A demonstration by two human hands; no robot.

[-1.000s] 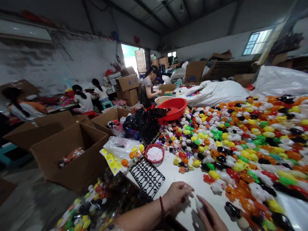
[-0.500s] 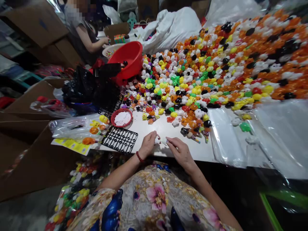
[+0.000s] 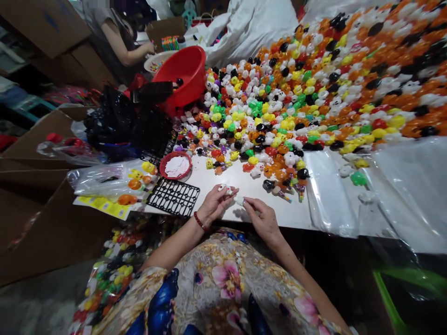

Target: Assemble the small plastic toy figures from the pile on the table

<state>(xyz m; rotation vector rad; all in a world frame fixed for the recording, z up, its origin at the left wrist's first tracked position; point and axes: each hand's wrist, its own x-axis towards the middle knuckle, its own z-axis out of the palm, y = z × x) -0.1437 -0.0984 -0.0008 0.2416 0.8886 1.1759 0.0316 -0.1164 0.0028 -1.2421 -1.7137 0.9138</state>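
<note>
A small white figure with red marks [image 3: 224, 189] is in the left hand [image 3: 213, 203], above the near edge of the counter [image 3: 296, 211]; its fingers are curled around it, with little gap. The right hand [image 3: 261, 217] has a small pale piece [image 3: 240, 200] pinched at the fingertips, just beside the figure; whether the two touch cannot be determined. The grip appears chosen to leave the facing ends exposed. Both forearms reach forward and converge before the body, wrists low, the left palm turned partly inward, the right knuckles uppermost. The black grid tray [image 3: 173, 197] and red basket [image 3: 190, 163] of white slips [image 3: 177, 166] lie to the left, presumably for easy reach. Beyond, colored figures [image 3: 258, 123] are heaped loosely, likely to keep the near strip workable. Clear plastic bags [image 3: 330, 195] lie flat at right; a red basin [image 3: 185, 70] stands farther back.
</note>
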